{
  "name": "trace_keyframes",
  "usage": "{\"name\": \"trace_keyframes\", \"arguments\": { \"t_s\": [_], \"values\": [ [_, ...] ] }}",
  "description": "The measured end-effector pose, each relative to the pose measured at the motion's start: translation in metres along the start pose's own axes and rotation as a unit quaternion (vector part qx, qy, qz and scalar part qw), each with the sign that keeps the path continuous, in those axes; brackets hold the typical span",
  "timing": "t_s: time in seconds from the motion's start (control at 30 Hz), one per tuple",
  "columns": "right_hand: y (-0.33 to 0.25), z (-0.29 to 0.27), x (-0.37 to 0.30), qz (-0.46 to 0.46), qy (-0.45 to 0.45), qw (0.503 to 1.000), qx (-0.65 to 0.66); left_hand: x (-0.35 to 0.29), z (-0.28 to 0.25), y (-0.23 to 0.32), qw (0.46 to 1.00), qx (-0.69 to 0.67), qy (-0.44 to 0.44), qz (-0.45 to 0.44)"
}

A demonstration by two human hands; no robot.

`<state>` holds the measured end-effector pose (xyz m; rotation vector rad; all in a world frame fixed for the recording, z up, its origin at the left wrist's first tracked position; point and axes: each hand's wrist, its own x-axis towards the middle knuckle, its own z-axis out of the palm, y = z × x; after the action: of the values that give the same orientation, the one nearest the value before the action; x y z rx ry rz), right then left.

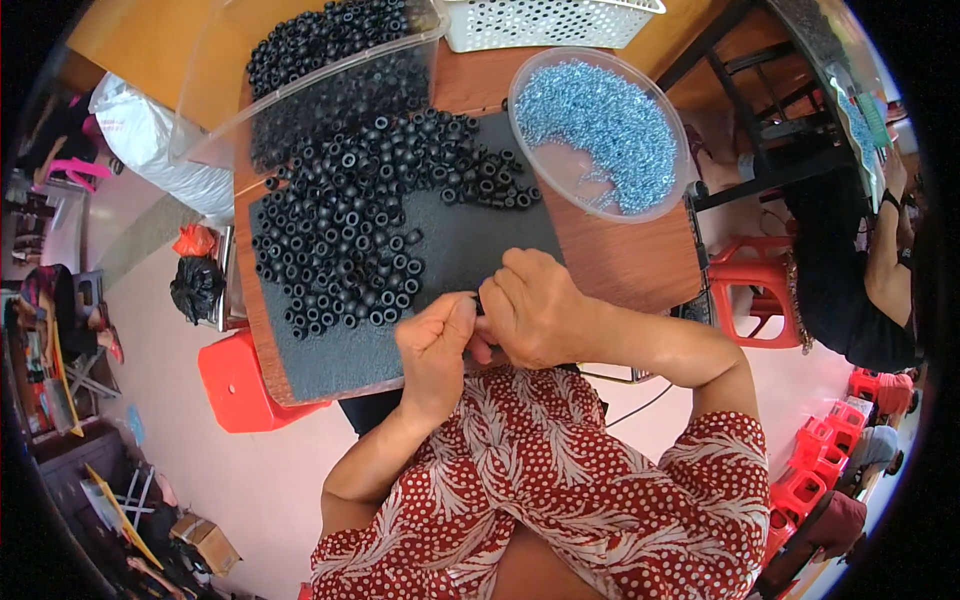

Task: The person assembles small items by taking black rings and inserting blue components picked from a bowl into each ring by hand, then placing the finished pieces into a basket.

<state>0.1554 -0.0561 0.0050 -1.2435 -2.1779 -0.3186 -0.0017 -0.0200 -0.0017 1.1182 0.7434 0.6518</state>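
My left hand (pixel 434 340) and my right hand (pixel 530 308) meet over the near edge of a dark grey mat (pixel 480 240). Between the left thumb and fingers sits a small black ring-shaped part (pixel 475 299), mostly covered. The right hand's fingers are curled and pressed against the left fingertips; whatever they grip is hidden. Just beyond lies a wide heap of black ring-shaped parts (pixel 350 210), with holes through their middles. To the far right a round clear tub (pixel 560 165) holds many small bluish transparent pieces (pixel 610 120).
A clear plastic bin (pixel 300 80) of more black parts stands at the far left, beside a white perforated basket (pixel 555 25). Red stools flank the wooden table (pixel 630 260), one at left (pixel 245 385), one at right (pixel 750 290). Another person's arm (pixel 888 240) shows at far right.
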Motion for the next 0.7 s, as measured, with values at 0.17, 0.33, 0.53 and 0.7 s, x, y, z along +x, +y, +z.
{"name": "trace_keyframes", "arguments": {
  "t_s": [0.17,0.33,0.53,0.7],
  "values": [
    [-0.004,-0.005,-0.002,0.004,-0.008,0.999,0.031,-0.002,0.003,0.010,0.998,0.052,-0.025,0.014],
    [0.010,-0.001,0.005,0.027,0.079,0.996,0.018,0.008,0.001,0.016,0.998,-0.015,-0.051,-0.014],
    [0.074,-0.029,0.030,0.116,0.080,0.990,0.013,0.008,-0.002,0.000,0.999,0.027,-0.019,0.022],
    [0.170,-0.049,0.094,0.242,0.139,0.953,-0.117,0.010,-0.002,-0.011,0.998,0.047,-0.007,0.032]
  ]
}}
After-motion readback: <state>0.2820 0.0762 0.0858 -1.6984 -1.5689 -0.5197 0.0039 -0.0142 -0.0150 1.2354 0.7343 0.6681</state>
